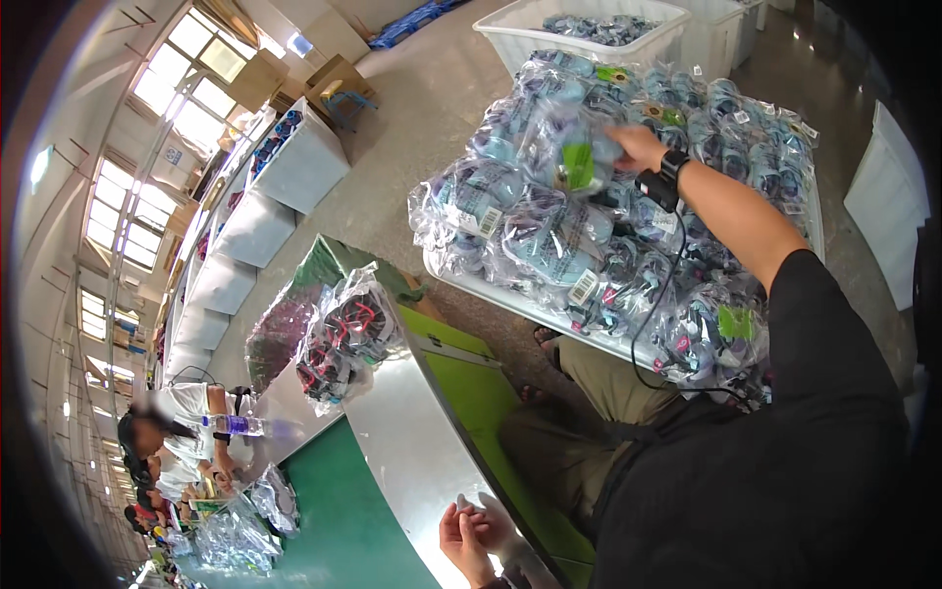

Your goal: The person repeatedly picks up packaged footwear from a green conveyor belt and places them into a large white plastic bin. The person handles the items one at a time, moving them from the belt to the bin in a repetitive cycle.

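My right hand (636,149) is closed on the edge of a clear plastic bag (561,142) with light-blue shoes and a bright green label inside; the bag is slightly blurred. It is over a heap of similar bagged shoes (554,236) piled in a white bin (510,306). Over the metal edge of the worktable (402,432), my left hand (466,542) has its fingers loosely bent and apart, with nothing visible in them. A bagged bundle of dark shoes with red laces (348,339) lies at the table's far end.
A cable hangs from the black device (657,189) on my right wrist across the bin. White tubs (589,39) stand behind it, another tub (888,201) at the right. Across the green tabletop (334,501), a co-worker (186,432) is beside a purple-labelled bottle (235,425) and plastic-wrapped items (235,535).
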A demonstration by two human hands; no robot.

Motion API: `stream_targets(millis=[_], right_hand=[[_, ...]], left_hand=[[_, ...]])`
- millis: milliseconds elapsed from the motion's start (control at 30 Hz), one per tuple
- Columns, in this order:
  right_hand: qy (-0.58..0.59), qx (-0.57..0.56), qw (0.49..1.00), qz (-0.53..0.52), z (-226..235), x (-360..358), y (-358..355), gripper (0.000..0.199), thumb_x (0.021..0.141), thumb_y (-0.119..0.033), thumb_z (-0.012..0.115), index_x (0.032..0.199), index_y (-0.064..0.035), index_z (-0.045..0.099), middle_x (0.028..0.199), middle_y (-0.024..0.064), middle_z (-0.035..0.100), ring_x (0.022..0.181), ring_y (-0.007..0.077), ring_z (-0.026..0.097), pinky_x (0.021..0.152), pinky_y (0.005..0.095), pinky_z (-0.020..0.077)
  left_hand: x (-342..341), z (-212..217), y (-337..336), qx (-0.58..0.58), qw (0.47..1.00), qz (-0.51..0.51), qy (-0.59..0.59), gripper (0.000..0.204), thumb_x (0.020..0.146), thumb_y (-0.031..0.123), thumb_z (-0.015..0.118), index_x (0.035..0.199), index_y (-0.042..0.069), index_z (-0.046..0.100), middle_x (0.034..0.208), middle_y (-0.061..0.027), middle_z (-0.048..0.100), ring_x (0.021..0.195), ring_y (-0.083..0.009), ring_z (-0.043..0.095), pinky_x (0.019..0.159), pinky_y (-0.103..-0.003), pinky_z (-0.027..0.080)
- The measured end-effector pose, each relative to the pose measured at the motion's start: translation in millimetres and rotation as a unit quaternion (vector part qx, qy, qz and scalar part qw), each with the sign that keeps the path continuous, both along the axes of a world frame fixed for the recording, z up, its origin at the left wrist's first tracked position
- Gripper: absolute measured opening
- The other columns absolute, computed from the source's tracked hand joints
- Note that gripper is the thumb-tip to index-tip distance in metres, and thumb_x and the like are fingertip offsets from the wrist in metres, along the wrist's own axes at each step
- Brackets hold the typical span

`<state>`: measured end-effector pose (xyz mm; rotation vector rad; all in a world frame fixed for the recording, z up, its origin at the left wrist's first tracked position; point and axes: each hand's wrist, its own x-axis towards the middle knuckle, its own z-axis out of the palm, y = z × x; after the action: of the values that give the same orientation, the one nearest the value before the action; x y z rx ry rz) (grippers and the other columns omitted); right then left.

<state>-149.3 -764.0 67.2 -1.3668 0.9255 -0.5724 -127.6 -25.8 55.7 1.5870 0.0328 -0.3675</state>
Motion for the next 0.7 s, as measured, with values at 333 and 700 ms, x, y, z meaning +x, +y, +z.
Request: stream_targets(millis=[333,700], right_hand=[[0.295,-0.373,0.880,-0.011,7.0,3.4,-2.3,0.054,0.083,-0.044,0.072,0.114,-0.0003,0.066,0.117,0.0203,0.064,0.098,0.0370,0.065,0.087,0.0424,0.0531],[-0.170,-0.401,0.825,0.359,126.0,117.9,285.3,0.028,0.092,-0.022,0.069,0.114,-0.0039,0.067,0.103,0.0067,0.065,0.095,0.0155,0.063,0.074,0.0298,0.0503]], left_hand=[[-6.5,-2.9,5.2,0.038,0.998,0.033,-0.028,0.032,0.100,0.005,0.057,0.128,-0.008,0.052,0.100,-0.0164,0.068,0.075,-0.0160,0.068,0.060,-0.021,0.055],[5.5,-11.2,22.4,-0.045,0.996,0.068,0.037,0.036,0.097,0.006,0.062,0.130,-0.005,0.054,0.107,-0.0162,0.070,0.078,-0.0159,0.069,0.059,-0.023,0.057]])
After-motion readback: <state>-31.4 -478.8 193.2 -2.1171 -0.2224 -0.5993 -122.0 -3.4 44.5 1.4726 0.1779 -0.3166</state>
